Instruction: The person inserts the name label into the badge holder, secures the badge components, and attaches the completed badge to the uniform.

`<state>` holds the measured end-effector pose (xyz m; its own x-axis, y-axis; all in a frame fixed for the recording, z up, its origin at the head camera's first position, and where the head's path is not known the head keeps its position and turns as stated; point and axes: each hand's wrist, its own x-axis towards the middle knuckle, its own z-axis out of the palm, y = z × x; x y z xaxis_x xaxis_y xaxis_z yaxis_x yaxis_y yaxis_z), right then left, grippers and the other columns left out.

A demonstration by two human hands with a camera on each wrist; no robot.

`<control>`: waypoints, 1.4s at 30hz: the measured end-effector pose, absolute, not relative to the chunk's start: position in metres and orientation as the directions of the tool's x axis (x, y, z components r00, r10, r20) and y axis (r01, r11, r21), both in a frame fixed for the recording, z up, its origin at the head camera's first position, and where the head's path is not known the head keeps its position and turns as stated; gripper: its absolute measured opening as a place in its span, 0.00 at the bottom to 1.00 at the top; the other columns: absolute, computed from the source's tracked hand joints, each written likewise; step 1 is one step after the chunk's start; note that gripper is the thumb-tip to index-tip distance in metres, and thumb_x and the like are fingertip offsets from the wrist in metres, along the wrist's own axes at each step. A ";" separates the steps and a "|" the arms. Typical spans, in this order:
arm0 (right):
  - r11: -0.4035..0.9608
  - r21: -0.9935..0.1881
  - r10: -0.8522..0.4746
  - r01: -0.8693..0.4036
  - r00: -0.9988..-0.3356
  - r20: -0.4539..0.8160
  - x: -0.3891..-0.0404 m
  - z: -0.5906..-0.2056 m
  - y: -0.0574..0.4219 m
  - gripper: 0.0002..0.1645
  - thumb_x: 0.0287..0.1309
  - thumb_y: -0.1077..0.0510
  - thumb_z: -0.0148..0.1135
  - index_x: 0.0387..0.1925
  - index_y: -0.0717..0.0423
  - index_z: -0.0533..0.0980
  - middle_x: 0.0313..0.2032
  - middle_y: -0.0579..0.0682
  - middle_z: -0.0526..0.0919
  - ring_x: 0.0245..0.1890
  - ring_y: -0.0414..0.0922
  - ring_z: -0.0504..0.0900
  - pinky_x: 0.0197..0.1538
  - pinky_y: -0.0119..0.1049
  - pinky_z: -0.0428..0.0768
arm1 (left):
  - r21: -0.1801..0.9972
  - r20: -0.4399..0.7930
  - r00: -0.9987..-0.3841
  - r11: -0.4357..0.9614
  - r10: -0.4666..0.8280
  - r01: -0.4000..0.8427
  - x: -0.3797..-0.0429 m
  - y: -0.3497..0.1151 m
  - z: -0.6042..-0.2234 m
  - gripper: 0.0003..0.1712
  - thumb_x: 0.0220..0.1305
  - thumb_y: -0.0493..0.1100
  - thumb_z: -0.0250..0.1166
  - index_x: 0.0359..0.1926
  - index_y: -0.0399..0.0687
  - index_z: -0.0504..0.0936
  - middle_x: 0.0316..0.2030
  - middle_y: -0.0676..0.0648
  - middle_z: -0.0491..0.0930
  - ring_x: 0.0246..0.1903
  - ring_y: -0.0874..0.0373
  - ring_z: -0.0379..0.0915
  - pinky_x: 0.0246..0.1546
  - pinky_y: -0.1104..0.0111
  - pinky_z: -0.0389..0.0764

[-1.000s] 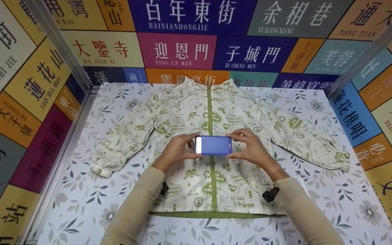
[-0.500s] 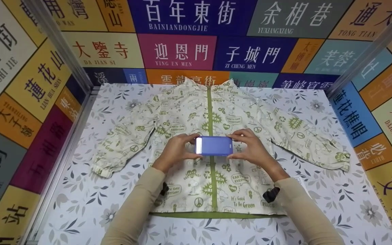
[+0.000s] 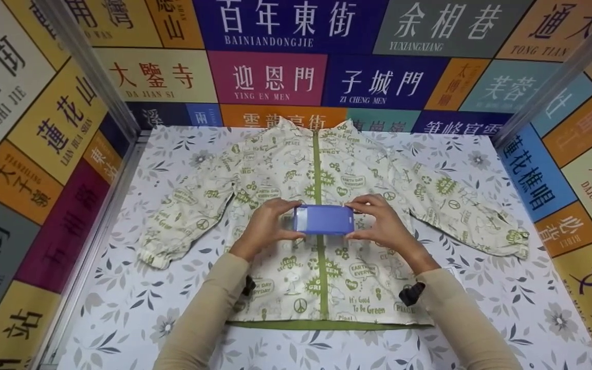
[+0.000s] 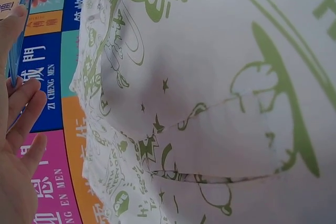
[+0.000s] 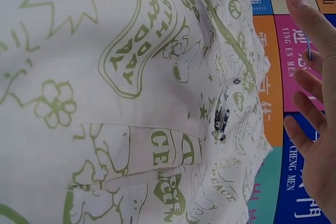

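Blue slab [image 3: 328,220], head cam: held above printed jacket [image 3: 275,172], btwn L hand [image 3: 266,223] & R hand [image 3: 384,225], each pinching one end. L wrist cam: thumb + fingertip on its edge. R wrist cam: same, lower fingers free.

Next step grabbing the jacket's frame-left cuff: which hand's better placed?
Left, probably: the left hand pinches the blue item on the side nearer the cuff; the right hand, at its far end, would reach across.
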<state>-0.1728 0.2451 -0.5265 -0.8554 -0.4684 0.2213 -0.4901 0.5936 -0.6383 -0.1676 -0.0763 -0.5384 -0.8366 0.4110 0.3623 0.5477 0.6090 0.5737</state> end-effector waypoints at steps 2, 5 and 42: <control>0.592 -0.644 -0.468 -0.484 -0.857 0.214 -0.173 -0.527 0.246 0.45 0.37 0.43 0.82 0.60 0.49 0.78 0.58 0.46 0.76 0.60 0.48 0.69 0.62 0.57 0.73 | 0.559 0.377 -0.830 0.613 0.412 0.558 -0.168 -0.076 -0.539 0.46 0.36 0.56 0.83 0.60 0.47 0.80 0.52 0.46 0.86 0.52 0.50 0.81 0.66 0.52 0.74; 0.594 -0.652 -0.466 -0.472 -0.862 0.200 -0.173 -0.527 0.247 0.45 0.37 0.45 0.82 0.61 0.49 0.78 0.59 0.47 0.76 0.61 0.48 0.69 0.63 0.57 0.73 | 0.544 0.396 -0.820 0.613 0.414 0.573 -0.170 -0.077 -0.540 0.47 0.35 0.57 0.84 0.59 0.46 0.80 0.55 0.46 0.84 0.57 0.49 0.79 0.72 0.47 0.64; 0.624 -0.681 -0.414 -0.383 -0.901 0.128 -0.175 -0.524 0.286 0.47 0.39 0.52 0.82 0.65 0.49 0.74 0.66 0.58 0.72 0.67 0.56 0.66 0.66 0.63 0.68 | 0.587 0.393 -0.845 0.608 0.364 0.535 -0.170 -0.105 -0.542 0.45 0.40 0.61 0.80 0.59 0.46 0.81 0.62 0.49 0.79 0.68 0.48 0.66 0.72 0.52 0.66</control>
